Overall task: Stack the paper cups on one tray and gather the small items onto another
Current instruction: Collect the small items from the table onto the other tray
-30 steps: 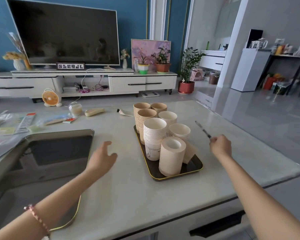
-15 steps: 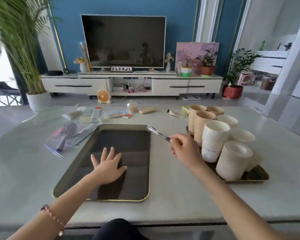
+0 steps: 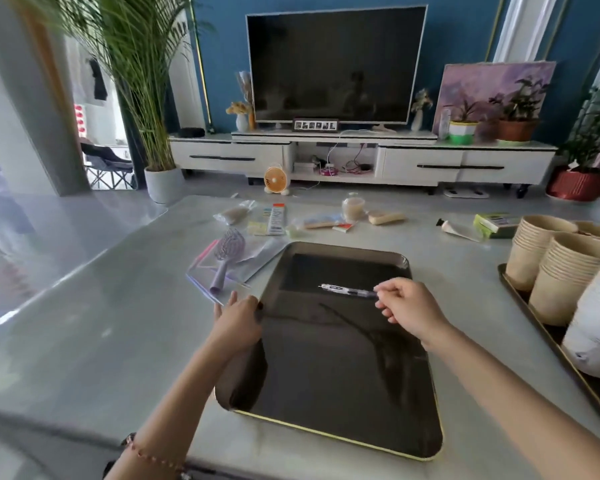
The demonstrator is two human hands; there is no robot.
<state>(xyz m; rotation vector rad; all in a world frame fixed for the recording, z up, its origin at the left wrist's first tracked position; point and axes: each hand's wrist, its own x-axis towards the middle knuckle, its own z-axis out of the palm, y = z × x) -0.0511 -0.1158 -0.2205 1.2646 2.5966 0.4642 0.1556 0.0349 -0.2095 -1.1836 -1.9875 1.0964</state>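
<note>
Pinching the pen: the right hand (image 3: 409,306) closes thumb and forefinger on the right end of the pen (image 3: 347,290); its other fingers curl loosely below.
Pen axis: the long axis runs left to right, nearly parallel to the far edge of the dark tray (image 3: 326,436); the tip points toward that tray's left edge.
Pen place: over the far half of the dark tray, nearer its right edge; whether it touches the tray floor cannot be told.
Left hand: the left hand (image 3: 238,320) grips the dark tray's left rim; the thumb hooks over to the inside; the fingers lie outside the rim.
Dark tray: it sits by the near edge of the table (image 3: 101,323); its long sides run near to far.
Paper cups: brown and white stacks of paper cups (image 3: 565,271) stand packed on a second tray (image 3: 520,299) at the table's right edge.
Small items: a hairbrush (image 3: 226,258) lies on a clear bag just beyond the dark tray's far left corner; a jar (image 3: 353,207), a tube (image 3: 459,230) and a green box (image 3: 496,223) lie along the table's far edge.
</note>
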